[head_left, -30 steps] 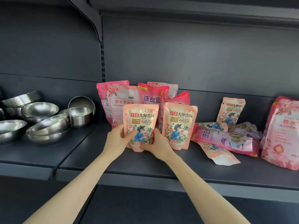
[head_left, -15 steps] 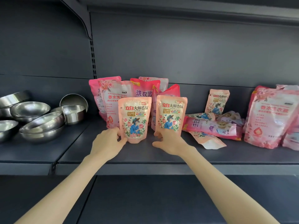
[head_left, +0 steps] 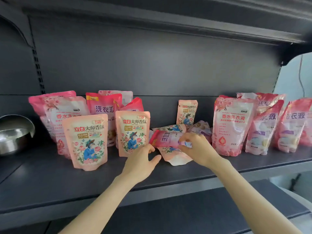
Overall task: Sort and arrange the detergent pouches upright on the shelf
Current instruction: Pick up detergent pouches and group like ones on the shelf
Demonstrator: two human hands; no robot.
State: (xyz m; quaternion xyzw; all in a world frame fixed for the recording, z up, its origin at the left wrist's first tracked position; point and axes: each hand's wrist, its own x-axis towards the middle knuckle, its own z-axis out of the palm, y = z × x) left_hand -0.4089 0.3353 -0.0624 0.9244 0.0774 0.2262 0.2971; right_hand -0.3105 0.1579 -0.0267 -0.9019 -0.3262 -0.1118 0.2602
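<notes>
Pink film sits under the right fingers, which curl over the right-hand part of the lying pink pouch and grasp it. Entry for the right hand: it comes in from lower right, back of the hand toward the camera, thumb not visible. Left fingers are straight and spread, holding nothing. Their tips are at the lower right corner of the second peach pouch; whether they touch it, cannot tell. Entry for the left hand: it reaches across the front of the shelf, thumb stretched out to the right.

The lying pink pouch is on its side, mid-shelf, on top of a small heap. Beneath it is a flat peach pouch, pale bottom gusset facing front. Behind it are a rear flat peach pouch and a crumpled lilac pouch.

Left of the heap, the second peach pouch stands upright. Just beside it is the first peach pouch, also upright and set slightly nearer the front edge. Behind these two is a cluster of large pink pouches, upright or leaning on one another.

Behind the heap, a third peach pouch stands upright against the rear panel.

Right of the heap is a tall rose pouch, upright. Beyond it, leaning pink pouches tilt leftward out to the frame edge.

Far left is a steel bowl, cut by the frame edge and well apart from both hands.
</notes>
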